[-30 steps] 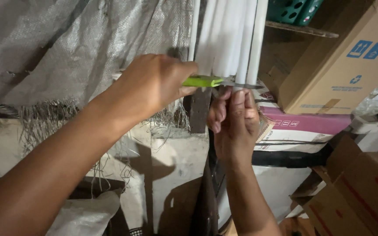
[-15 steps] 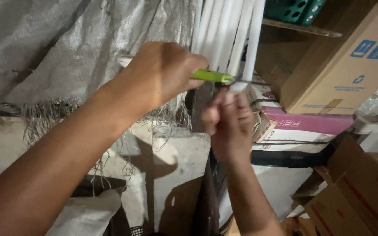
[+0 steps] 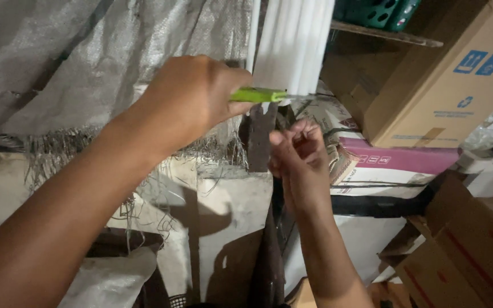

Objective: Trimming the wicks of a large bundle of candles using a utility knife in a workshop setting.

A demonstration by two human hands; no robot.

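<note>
- Gripping a green-handled cutter (image 3: 258, 94), the left hand (image 3: 192, 102) is clenched tight around the handle, knuckles up, arm reaching in from the lower left
- Cutter lies roughly level, its thin metal blade pointing right and meeting the lower end of a bundle of white tubes (image 3: 292, 45)
- White tubes hang upright from the top edge of the view, packed side by side, their bottom ends just above the right hand
- Right hand (image 3: 298, 154) sits just below the blade, fingers (image 3: 303, 134) curled in and pinched together; cannot tell what, if anything, they pinch, too small and shadowed
- The two hands are near each other but not touching
- Behind the left hand: grey woven plastic sheet (image 3: 87, 57), frayed threads hanging along its lower edge
- Below the sheet: pale block or slab (image 3: 223, 205) carrying the shadow of the arm
- Dark upright post (image 3: 261, 137) stands between the hands, running down behind the right wrist
- Right side: large brown cardboard box (image 3: 446, 74) with blue symbols, leaning on a flat pink box (image 3: 406, 159)
- Lower right corner: more brown cartons (image 3: 475, 239)
- Top right: green crate (image 3: 378, 11) on a shelf board (image 3: 383, 34)
</note>
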